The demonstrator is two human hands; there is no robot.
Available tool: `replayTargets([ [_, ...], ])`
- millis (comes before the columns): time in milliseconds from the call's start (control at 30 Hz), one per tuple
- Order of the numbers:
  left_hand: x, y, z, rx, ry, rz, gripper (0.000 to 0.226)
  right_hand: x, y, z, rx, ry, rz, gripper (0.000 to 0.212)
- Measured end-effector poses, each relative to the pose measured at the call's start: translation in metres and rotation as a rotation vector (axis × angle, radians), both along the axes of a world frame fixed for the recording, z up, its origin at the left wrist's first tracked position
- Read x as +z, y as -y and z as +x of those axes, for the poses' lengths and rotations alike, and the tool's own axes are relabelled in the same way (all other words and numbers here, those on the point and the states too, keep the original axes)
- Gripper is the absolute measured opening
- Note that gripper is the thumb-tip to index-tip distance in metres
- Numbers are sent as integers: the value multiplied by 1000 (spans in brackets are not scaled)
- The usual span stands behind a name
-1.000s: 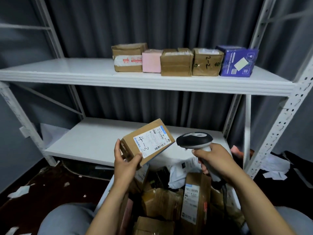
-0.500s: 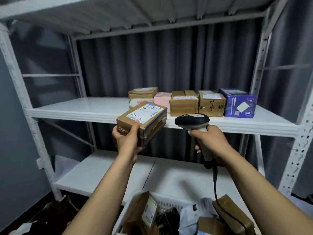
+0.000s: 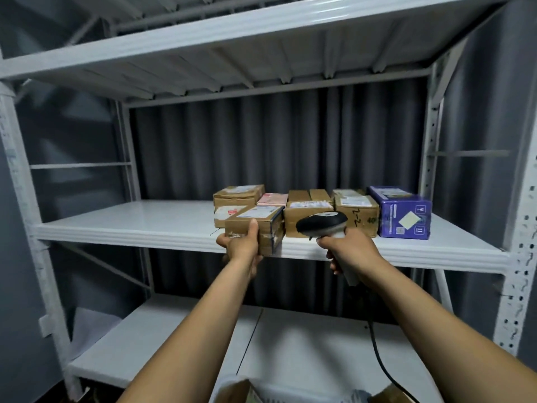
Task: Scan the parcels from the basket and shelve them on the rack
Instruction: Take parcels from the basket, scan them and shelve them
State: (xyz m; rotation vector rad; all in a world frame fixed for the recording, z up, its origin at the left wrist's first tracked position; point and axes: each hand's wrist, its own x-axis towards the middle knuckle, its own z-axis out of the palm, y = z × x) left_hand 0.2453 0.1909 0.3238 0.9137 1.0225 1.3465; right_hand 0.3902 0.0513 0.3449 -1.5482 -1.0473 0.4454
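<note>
My left hand [image 3: 242,248] grips a brown cardboard parcel [image 3: 255,226] with a white label on top, at the front edge of the rack's middle shelf [image 3: 130,225]. The parcel lies flat, in front of a row of shelved parcels: a brown box [image 3: 238,196], a pink one [image 3: 276,199], two more brown boxes [image 3: 308,210] [image 3: 357,210] and a blue box [image 3: 404,213]. My right hand [image 3: 351,251] holds the black and white barcode scanner [image 3: 321,223] by its handle, its head level with the shelf edge. The scanner's cable [image 3: 377,353] hangs down.
The white metal rack has an upper shelf [image 3: 232,39] overhead and a bare lower shelf [image 3: 305,338]. Perforated uprights [image 3: 520,257] stand at the right, a dark curtain hangs behind. The basket's rim with parcels [image 3: 250,391] shows at the bottom edge.
The view has risen from the basket to the middle shelf. My left hand has carried the parcel up and forward onto the shelf edge. The scanner has risen alongside in my right hand.
</note>
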Motion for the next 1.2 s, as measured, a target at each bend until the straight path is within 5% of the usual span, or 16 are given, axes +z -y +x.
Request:
replayTargets([
  [200, -12, -14, -14, 112, -565, 271, 86, 1, -10, 8, -22, 85, -34, 16],
  [333, -5, -27, -15, 101, -728, 554, 66, 10, -25, 17, -49, 152, -55, 13],
  [500, 5, -46, -5, 34, -905, 621, 46, 17, -42, 26, -80, 204, -107, 15],
  [1200, 11, -131, 33, -112, -1054, 695, 48, 18, -94, 67, -169, 321, -209, 17],
])
